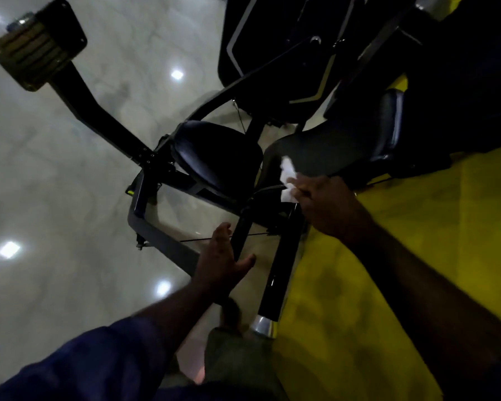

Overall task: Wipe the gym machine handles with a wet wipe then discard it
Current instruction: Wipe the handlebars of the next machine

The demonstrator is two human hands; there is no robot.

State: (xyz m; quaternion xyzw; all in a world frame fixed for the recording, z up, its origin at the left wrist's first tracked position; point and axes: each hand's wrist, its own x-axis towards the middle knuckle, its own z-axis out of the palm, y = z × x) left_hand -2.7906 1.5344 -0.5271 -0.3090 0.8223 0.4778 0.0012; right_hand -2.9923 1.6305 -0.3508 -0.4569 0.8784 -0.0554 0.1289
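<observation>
A black gym machine handle (281,264) with a chrome end cap runs down the middle of the view. My right hand (327,204) is closed around a crumpled white wet wipe (287,180) and presses it against the upper end of that handle. A thinner black bar (242,230) stands just left of the handle. My left hand (223,261) is spread beside this bar with fingers apart, touching or nearly touching it, holding nothing.
The machine's black padded seat (217,154) and back pad (388,125) lie beyond the hands. A long lever with a ribbed footplate (38,44) reaches to the upper left. Glossy pale floor (55,183) is on the left, yellow floor (417,241) on the right.
</observation>
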